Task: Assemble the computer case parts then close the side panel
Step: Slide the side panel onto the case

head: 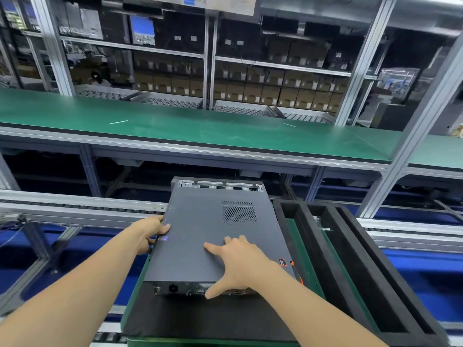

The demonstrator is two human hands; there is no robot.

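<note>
**Nearly shut, side panel not seated yet**

Computer case (170, 288) lies flat on a black pad (200, 319), side panel (200, 226) facing up. At the case's far end a strip of bare chassis shows past the panel edge, so I judge the panel isn't slid fully home.

Hands:
- left hand (150, 234) grips the case's left edge, thumb on top, fingers curled under
- right hand (238, 261) lies flat on the panel near the case's rear end, fingers spread, thumb hanging over the rear face

Risks, as I judge them:
- one-sided push skews the panel, tabs miss their slots and it jams
- left fingers wrapped under the edge could get pinched as the panel travels
- hard shove could slide the whole case on the pad

Containers:
- black foam tray (360, 276) just right of the case, long parallel slots; nearest slot shows only a green floor, the next has something small and pale at its far end, can't tell what
- cardboard boxes (275, 93) shelved well beyond the case, closed
</note>
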